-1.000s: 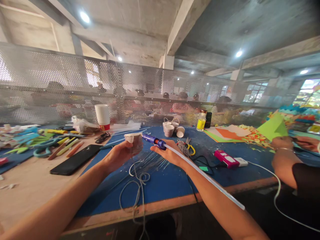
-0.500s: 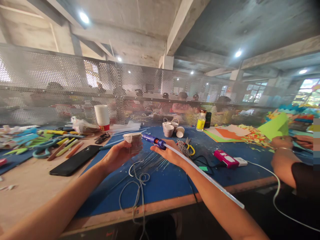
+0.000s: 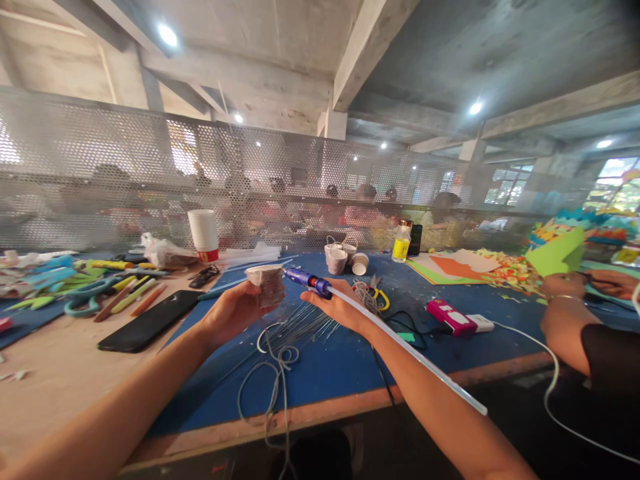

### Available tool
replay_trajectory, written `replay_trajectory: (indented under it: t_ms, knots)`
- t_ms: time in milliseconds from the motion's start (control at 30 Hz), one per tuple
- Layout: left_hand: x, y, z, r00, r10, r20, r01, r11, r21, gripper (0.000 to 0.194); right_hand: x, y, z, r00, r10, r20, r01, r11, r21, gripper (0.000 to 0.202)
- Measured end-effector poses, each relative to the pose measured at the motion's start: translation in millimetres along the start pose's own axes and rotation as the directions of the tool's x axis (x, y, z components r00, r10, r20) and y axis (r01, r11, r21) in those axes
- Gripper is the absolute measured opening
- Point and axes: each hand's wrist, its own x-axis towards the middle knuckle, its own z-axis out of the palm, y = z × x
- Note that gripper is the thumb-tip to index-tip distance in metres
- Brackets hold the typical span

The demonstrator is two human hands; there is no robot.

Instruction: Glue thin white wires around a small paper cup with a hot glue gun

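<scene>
My left hand (image 3: pixel 234 308) is closed round a small paper cup (image 3: pixel 270 287) wound with grey cord, tilted on its side. A purple hot glue gun (image 3: pixel 306 280) is gripped in my right hand (image 3: pixel 336 308), its nozzle at the cup's rim; I cannot tell whether it touches. From the gun's back a long clear glue stick (image 3: pixel 415 353) runs over my right forearm. Loose grey cord (image 3: pixel 277 373) trails from below the cup in loops across the blue mat (image 3: pixel 345 383) and over the table edge.
Several small cord-wrapped cups (image 3: pixel 336 259) stand beyond my hands. Yellow-handled scissors (image 3: pixel 383 300) lie right, near a pink power plug adapter (image 3: pixel 450 317). At left are a black phone (image 3: pixel 150 321), blue scissors (image 3: pixel 87 297) and stacked paper cups (image 3: pixel 203 233). Another person's hand (image 3: pixel 565 287) is at far right.
My hands, the cup and the glue gun stay almost in place. At far right, the other person's hands and the green paper have shifted slightly.
</scene>
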Motion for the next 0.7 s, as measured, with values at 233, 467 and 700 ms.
replay_trajectory:
  t_ms: [233, 467, 700]
  knots:
    - [0.4, -0.5, -2.8, 1.0, 0.002, 0.021, -0.002, 1.0, -0.004, 0.039, -0.5, 1.1, 0.6, 1.0, 0.012, -0.002, -0.012, 1.0, 0.015, 0.046]
    - [0.3, -0.3, -4.1, 1.0, -0.009, 0.001, 0.009, 1.0, 0.001, 0.041, -0.5, 1.0, 0.5, 1.0, 0.007, -0.003, -0.007, 1.0, 0.003, 0.047]
    - [-1.3, 1.0, -0.7, 1.0, -0.007, -0.003, 0.007, 1.0, 0.016, 0.04, -0.2, 1.3, 0.9, 1.0, 0.005, 0.006, -0.004, 1.0, -0.03, 0.046]
